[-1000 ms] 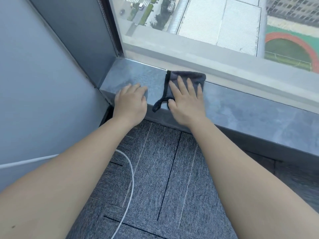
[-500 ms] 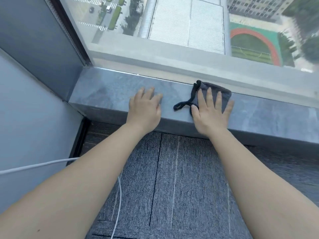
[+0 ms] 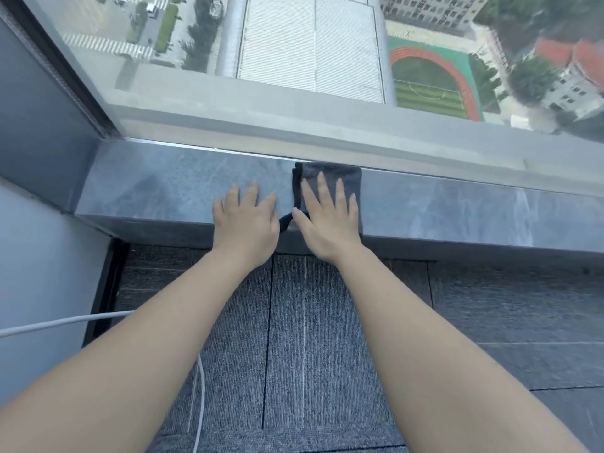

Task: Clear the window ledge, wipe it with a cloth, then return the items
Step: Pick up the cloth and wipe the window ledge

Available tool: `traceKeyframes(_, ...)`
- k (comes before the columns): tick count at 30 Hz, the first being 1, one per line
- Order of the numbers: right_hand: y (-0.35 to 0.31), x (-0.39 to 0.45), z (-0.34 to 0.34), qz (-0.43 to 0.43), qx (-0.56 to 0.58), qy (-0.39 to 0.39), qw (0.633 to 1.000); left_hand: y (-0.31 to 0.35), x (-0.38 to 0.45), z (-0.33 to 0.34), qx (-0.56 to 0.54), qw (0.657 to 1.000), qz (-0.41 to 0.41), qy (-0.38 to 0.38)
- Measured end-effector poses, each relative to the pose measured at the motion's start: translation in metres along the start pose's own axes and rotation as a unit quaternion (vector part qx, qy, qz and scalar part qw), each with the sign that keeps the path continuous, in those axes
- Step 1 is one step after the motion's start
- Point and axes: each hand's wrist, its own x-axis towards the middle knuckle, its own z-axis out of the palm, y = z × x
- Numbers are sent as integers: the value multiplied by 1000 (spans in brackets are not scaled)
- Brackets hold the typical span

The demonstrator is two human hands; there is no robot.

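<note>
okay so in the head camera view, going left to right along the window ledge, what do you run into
Bare ledge → left hand, flat on the ledge → cloth with the right hand pressed flat on it → more bare ledge.

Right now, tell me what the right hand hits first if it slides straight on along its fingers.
The right hand, flat on the cloth, points toward the window glass. It would likely meet the frame at the ledge's back edge first.

Ledge and cloth, mid-wipe.
Dark grey cloth (image 3: 336, 181) flat on grey stone window ledge (image 3: 457, 207), far edge against window frame.
</note>
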Motion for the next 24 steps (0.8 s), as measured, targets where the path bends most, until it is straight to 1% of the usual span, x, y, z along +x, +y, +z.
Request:
traceKeyframes(3,16,3,0,-42,-36,10,998,14,0,5,-4,999,-2,31)
traceKeyframes(5,31,3,-4,-53,-43,9,998,27,0,8,-15,999,-1,44)
traceKeyframes(8,60,2,-12,-39,-43,8,998,51,0,11,-26,998,4,51)
traceKeyframes(14,130,-9,-25,-2,-42,13,999,107,1,24,-15,999,16,31)
traceKeyframes(19,189,-20,-33,54,-37,39,997,147,2,44,24,999,22,13)
traceKeyframes(22,219,-27,-37,134,-3,57,989,164,-2,49,35,999,10,15)
traceKeyframes(24,228,-26,-40,182,24,66,981,170,-5,51,40,999,-4,10)
